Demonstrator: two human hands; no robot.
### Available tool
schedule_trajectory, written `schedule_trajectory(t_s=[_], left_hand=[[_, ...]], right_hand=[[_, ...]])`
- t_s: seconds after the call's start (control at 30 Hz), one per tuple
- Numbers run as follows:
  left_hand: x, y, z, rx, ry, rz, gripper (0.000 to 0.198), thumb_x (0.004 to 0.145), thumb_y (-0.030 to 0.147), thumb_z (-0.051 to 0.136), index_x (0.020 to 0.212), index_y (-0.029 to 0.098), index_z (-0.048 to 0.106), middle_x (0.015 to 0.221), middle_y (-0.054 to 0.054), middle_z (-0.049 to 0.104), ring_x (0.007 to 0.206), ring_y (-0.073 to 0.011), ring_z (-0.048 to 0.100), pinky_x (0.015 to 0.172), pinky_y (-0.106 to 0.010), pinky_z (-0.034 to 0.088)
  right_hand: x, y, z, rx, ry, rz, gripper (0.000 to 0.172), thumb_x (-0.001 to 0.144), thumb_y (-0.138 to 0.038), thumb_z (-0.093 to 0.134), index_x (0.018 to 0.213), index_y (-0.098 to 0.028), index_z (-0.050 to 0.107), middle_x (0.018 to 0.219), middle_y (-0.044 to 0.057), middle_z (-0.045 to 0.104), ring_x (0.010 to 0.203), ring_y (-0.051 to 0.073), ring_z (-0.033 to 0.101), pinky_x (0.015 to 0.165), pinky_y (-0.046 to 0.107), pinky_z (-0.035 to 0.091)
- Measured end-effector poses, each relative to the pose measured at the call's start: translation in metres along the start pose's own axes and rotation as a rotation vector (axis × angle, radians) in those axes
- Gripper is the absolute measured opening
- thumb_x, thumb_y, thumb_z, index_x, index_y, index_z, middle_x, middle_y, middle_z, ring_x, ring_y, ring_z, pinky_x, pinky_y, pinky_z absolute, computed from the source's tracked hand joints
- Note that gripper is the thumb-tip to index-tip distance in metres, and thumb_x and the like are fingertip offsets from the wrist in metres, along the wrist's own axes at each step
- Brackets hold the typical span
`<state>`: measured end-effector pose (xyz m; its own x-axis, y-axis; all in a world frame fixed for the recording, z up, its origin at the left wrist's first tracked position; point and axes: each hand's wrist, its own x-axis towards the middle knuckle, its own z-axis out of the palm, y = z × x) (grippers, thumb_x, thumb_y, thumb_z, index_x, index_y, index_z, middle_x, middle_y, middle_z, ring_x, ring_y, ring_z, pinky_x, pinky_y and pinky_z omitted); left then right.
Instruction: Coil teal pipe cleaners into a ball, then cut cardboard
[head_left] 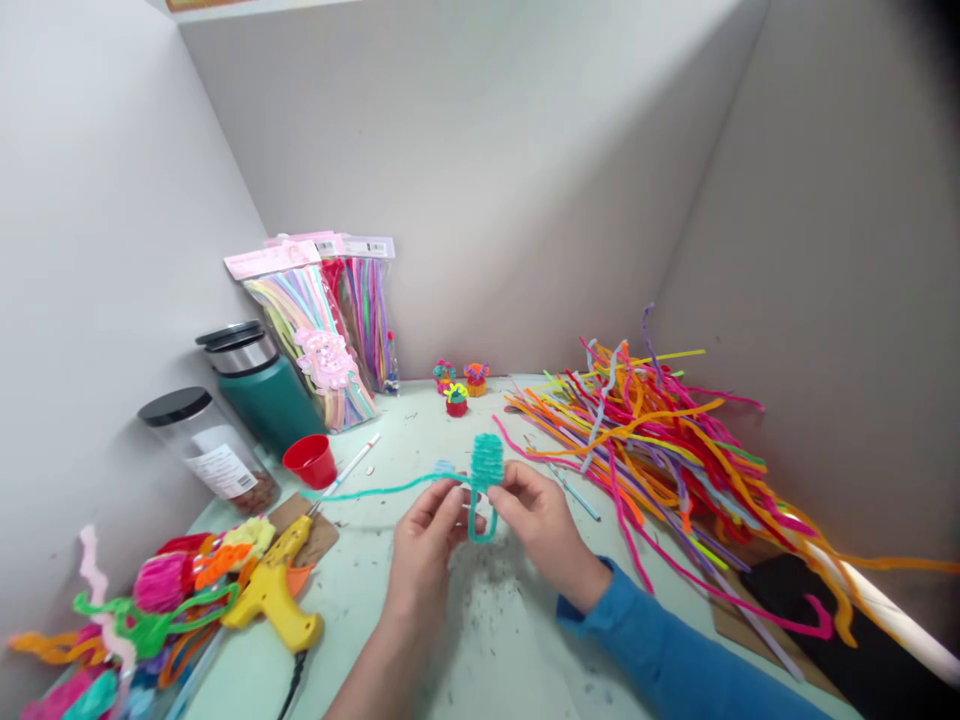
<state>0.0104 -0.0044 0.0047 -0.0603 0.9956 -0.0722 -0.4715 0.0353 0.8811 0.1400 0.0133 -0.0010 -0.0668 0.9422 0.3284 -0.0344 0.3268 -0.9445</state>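
Both hands hold a teal pipe cleaner shape (487, 460) over the middle of the table. Its upper part is a dense woven block, and a narrow U-shaped loop hangs below. My left hand (429, 525) pinches the loop's left side, where a long loose teal strand stretches off to the left. Thumb and fingers of my right hand (541, 520) close on the right edge of the woven block. Behind the hands stand small pipe cleaner figures, among them a red one with a yellow top (456, 401) and an orange one (476, 378).
A large heap of loose pipe cleaners (675, 450) spreads on the right. At left are a yellow glue gun (277, 595), a red cup (311, 462), a teal bottle (266, 390), a clear jar (214, 450) and packaged pipe cleaners (307, 330). Grey panels enclose the table.
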Motion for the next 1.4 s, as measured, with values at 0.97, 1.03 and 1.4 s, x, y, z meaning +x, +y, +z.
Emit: schedule_trajectory(t_s=[0.97, 1.03, 1.4], left_hand=[[0.0019, -0.0043, -0.0002, 0.116, 0.089, -0.064, 0.023, 0.06, 0.03, 0.074, 0.074, 0.013, 0.067, 0.066, -0.001, 0.064, 0.051, -0.0103, 0.053, 0.053, -0.024, 0.045], [0.0013, -0.0032, 0.0009, 0.14, 0.124, -0.072, 0.025, 0.058, 0.031, 0.075, 0.073, 0.013, 0.067, 0.066, -0.002, 0.064, 0.051, -0.0108, 0.053, 0.053, -0.025, 0.045], [-0.001, -0.0013, 0.0007, 0.167, 0.06, -0.082, 0.022, 0.063, 0.033, 0.071, 0.07, 0.012, 0.068, 0.062, -0.004, 0.062, 0.055, -0.014, 0.057, 0.056, -0.027, 0.048]], right_hand=[[0.0004, -0.0021, 0.0087, 0.174, -0.162, 0.254, 0.016, 0.076, -0.032, 0.057, 0.074, -0.017, 0.052, 0.064, -0.003, 0.056, 0.056, 0.012, 0.053, 0.053, 0.025, 0.044], [0.0005, -0.0035, 0.0099, 0.161, -0.142, 0.273, 0.017, 0.075, -0.032, 0.058, 0.071, -0.017, 0.052, 0.06, -0.003, 0.055, 0.053, 0.012, 0.053, 0.051, 0.024, 0.044], [0.0023, -0.0033, 0.0086, 0.109, -0.074, 0.303, 0.017, 0.074, -0.03, 0.057, 0.066, -0.016, 0.053, 0.055, -0.003, 0.055, 0.052, 0.012, 0.05, 0.052, 0.024, 0.041]])
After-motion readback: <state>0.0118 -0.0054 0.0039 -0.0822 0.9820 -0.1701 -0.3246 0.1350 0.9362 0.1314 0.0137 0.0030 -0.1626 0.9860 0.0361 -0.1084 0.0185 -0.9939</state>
